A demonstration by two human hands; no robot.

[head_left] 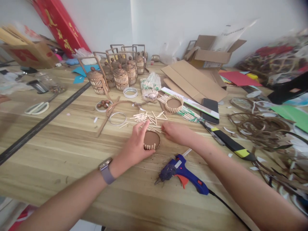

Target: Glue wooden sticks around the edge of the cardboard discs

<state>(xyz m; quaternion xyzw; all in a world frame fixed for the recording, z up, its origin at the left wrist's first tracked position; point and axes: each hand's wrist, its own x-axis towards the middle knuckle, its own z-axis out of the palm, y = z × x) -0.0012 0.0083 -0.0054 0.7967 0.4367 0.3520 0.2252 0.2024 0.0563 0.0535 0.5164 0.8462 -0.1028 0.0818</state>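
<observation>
Right there on the table (79, 179), the small round brown base (152, 139) sits between this person's hands, short pegs (150, 147) standing along its near rim. The left hand (134, 144) holds it from the left, fingers and thumb spread in a wide curve, the thumb at the near edge. The right hand (176, 132) is just beside it, fingers bunched; I can't tell whether they pinch anything. Loose sticks (142, 117) are scattered just beyond. A blue glue gun (184, 170) lies nearer the person, below the right hand, and handled baskets (121, 79) cluster behind.
</observation>
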